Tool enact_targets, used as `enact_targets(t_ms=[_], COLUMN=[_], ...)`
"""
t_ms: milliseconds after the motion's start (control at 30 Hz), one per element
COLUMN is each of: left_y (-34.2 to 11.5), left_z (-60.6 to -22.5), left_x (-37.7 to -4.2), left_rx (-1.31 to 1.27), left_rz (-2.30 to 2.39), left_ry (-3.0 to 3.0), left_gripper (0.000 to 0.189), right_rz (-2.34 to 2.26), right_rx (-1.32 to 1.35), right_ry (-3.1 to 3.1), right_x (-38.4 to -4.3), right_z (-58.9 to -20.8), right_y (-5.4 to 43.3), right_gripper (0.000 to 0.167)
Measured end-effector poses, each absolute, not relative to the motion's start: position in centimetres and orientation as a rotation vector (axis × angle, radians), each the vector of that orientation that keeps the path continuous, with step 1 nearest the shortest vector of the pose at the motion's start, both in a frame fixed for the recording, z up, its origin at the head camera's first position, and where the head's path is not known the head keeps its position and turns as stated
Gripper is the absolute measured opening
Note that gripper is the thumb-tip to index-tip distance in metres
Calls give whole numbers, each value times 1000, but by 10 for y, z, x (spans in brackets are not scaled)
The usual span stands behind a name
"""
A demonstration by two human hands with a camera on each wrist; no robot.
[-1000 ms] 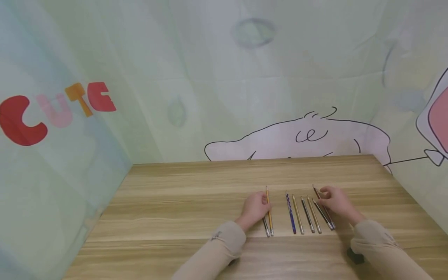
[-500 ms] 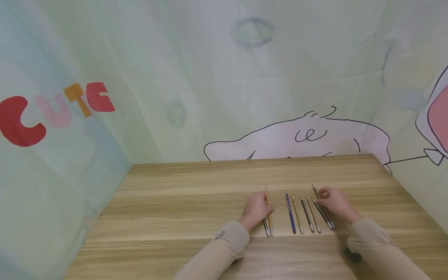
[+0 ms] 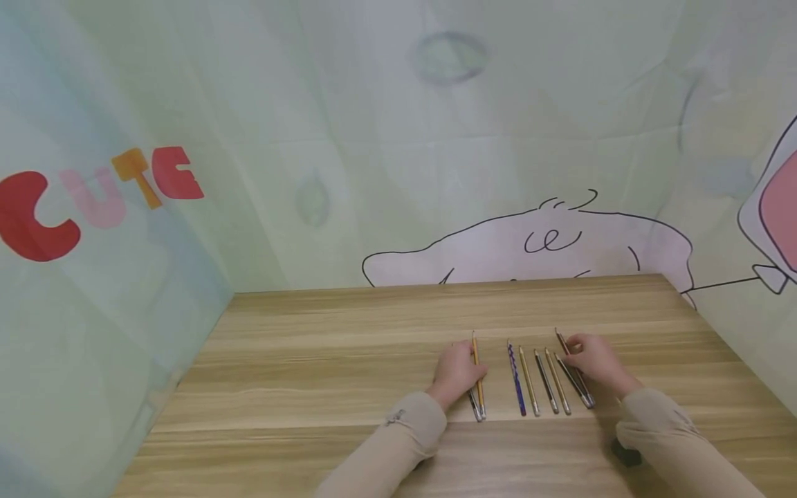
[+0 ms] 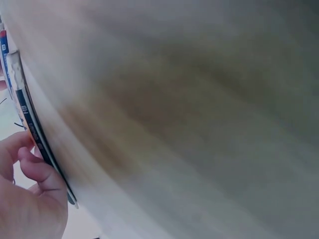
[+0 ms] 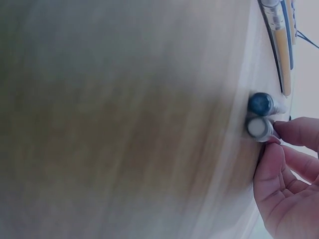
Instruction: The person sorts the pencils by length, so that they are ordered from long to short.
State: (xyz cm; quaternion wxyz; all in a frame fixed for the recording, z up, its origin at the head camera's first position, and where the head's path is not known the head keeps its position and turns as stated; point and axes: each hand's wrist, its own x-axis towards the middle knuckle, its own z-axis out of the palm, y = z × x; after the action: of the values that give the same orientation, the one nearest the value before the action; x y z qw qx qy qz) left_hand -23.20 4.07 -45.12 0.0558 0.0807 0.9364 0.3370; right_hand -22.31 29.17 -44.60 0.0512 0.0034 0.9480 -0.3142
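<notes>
The black pencil (image 3: 475, 407) has edged (only slightly) nearer the yellow pencil (image 3: 481, 398).

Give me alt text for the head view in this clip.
A person's left hand grips a yellow pencil beside a grey-black one, and the right hand pinches a dark pencil beside a black one, on a wooden table. Four more pencils lie between the pairs. Behind, a pale backdrop shows CUTE lettering.

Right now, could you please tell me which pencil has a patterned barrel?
The blue pencil, first to the right of the orange pencil at the left hand; no other barrel looks patterned.
</notes>
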Motion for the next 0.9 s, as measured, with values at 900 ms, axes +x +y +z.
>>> enact_targets(t_ms=[900], left_y=[43], left_z=[-450], left_x=[-232], left_rx=[201], left_rz=[1083], left_ry=[2804], left_gripper=[18], right_rz=[-914], right_rx=[14], right_ry=[2941], right_x=[-224], right_z=[-448], right_y=[290], right_gripper=[33])
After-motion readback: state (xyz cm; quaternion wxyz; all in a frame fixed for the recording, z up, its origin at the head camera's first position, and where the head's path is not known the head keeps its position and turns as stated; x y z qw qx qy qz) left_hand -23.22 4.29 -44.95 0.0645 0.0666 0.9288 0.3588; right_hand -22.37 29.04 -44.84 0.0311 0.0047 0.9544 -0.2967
